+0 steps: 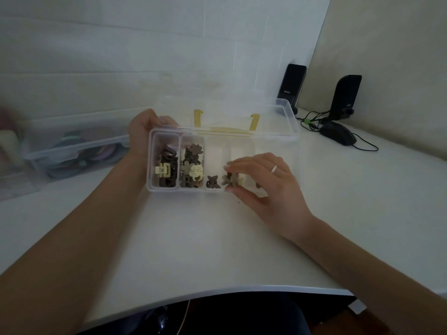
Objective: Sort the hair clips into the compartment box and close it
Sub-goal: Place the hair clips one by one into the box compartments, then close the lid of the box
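1. The only writing sits low on the front of the nearer black speaker [292, 87]: a small pale brand mark, too blurred to read. The second speaker [346, 97] carries a badge near its base, also unreadable.
2. The clear compartment box [266, 151] lies on the white desk [205, 250], lid [289, 114] thrown back toward the wall, yellow latches [254, 122] up.
3. The left hand [145, 131] grips the box's far left corner, fingers curled over the rim.
4. The right hand [263, 180] pinches a small cluster of hair clips [233, 180], olive and cream, between thumb and fingertips at the box's near edge; a ring shows on one finger.
5. The two leftmost compartments hold brown and cream clips; a dark butterfly clip [212, 182] lies in the third.
6. The desk's curved near edge lies well apart from the box, bare surface between. A computer mouse [338, 134] and cables lie right; a clear tray of hair ties [79, 148] stands left.
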Tool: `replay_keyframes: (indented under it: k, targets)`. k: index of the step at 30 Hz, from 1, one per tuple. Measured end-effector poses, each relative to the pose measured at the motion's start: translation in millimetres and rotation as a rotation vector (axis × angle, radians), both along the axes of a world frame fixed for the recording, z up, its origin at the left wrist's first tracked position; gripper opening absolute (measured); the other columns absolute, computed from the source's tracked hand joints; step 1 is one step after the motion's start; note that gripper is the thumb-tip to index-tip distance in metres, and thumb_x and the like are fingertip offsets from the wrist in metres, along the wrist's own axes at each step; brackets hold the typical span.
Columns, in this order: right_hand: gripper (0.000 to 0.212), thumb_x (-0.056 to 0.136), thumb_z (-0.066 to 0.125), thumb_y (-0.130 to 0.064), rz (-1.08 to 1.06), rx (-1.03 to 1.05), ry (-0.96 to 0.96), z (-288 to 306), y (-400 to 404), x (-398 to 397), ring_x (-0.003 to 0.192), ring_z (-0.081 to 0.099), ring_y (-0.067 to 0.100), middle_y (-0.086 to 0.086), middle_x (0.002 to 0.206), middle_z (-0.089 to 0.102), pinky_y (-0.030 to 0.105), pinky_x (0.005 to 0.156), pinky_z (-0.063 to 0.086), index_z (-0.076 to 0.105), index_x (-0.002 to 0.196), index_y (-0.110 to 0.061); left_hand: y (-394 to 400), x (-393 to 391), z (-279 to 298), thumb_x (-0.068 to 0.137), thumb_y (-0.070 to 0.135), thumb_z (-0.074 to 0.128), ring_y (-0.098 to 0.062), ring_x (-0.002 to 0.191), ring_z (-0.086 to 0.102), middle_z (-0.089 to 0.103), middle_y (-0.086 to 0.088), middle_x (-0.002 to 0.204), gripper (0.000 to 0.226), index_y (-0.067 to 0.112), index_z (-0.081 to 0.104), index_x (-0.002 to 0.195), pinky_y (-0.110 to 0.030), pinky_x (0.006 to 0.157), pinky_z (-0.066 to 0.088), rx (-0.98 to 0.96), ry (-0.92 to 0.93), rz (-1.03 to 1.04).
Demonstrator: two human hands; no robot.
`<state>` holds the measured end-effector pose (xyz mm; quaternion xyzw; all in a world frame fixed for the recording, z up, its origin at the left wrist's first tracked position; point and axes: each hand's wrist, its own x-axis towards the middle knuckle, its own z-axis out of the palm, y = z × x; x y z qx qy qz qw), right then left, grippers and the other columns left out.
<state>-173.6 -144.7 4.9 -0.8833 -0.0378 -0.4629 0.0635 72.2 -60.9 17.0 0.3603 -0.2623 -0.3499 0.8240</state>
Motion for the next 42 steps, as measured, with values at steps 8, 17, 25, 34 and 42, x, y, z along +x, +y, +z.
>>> replay_keyframes:
  k: [8,17,25,34,42]
  targets:
    - [0.012,0.084,0.066,-0.025,-0.074,0.04,-0.036,22,26,36,0.087,0.055,0.012,-0.01,0.087,0.067,0.027,0.08,0.034,0.063,0.089,-0.015,8,-25,15,0.02,0.027,0.075,-0.013,0.035,0.032,0.039,0.001,0.038,0.038,0.015,0.044,0.039,-0.018,0.039,0.026,-0.037,-0.027,-0.045]
    - [0.026,0.088,0.052,-0.041,-0.252,-0.022,0.035,31,16,66,0.091,0.045,0.013,-0.001,0.104,0.059,0.031,0.074,0.032,0.075,0.092,-0.03,7,-35,21,0.054,0.016,0.035,-0.011,0.031,0.034,0.038,0.002,0.035,0.024,0.014,0.045,0.032,-0.015,0.036,0.03,0.021,0.067,0.048]
    - [0.03,0.096,0.04,-0.032,-0.527,0.545,-0.206,46,-60,20,0.099,0.054,0.016,-0.001,0.105,0.061,0.04,0.089,0.045,0.065,0.105,-0.02,5,-37,19,0.055,0.019,0.038,-0.01,0.034,0.033,0.037,0.005,0.037,0.022,0.018,0.042,0.033,-0.017,0.04,0.026,0.071,0.038,0.049]
    - [0.03,0.098,0.042,-0.035,-0.164,1.41,-0.012,45,-67,11,0.103,0.064,0.019,-0.001,0.104,0.07,0.031,0.083,0.054,0.068,0.093,-0.021,4,-28,12,0.059,0.022,0.04,-0.014,0.041,0.033,0.036,0.0,0.046,0.016,0.016,0.028,0.066,-0.017,0.042,0.035,0.102,-0.034,0.0]
    - [0.033,0.098,0.04,-0.047,0.02,1.458,0.004,43,-68,6,0.107,0.061,0.013,-0.007,0.113,0.067,0.035,0.084,0.051,0.058,0.122,-0.034,2,-27,11,0.092,0.029,0.04,-0.018,0.055,0.063,0.068,-0.007,0.064,0.043,0.007,0.077,0.083,-0.021,0.055,0.052,0.188,-0.128,0.079]
